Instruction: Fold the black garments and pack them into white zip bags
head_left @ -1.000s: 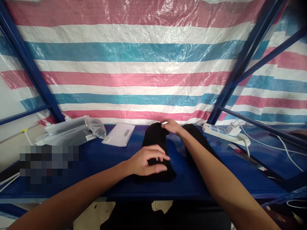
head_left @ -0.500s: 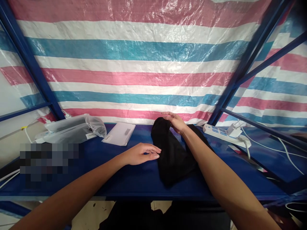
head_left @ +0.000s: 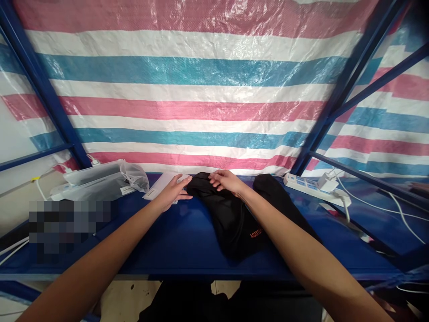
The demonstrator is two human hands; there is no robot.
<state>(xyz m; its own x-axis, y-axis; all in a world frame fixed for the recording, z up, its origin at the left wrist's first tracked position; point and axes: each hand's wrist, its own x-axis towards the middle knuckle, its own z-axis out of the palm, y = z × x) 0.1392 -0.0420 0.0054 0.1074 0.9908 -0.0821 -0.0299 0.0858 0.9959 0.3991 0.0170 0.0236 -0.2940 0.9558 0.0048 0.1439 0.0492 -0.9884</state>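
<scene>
A black garment (head_left: pixel 231 219) with small orange lettering lies on the blue shelf (head_left: pixel 174 241), its far end bunched near the back. My right hand (head_left: pixel 226 181) rests on that far end, fingers curled over the cloth. My left hand (head_left: pixel 174 190) reaches to the garment's far left edge, fingers stretched out and touching the fabric, lying partly over a white envelope (head_left: pixel 157 190). A second dark piece of cloth (head_left: pixel 278 197) lies to the right, behind my right forearm.
Clear plastic bags with packaged items (head_left: pixel 100 181) sit at the back left. A white power strip (head_left: pixel 311 184) with a plugged charger and cables lies at the back right. Blue frame posts (head_left: pixel 338 89) and a striped tarp (head_left: pixel 201 89) close off the back.
The garment has been swung round and spread, with orange lettering showing. My left hand moved from the shelf's middle to the far edge. My right hand shifted slightly left.
</scene>
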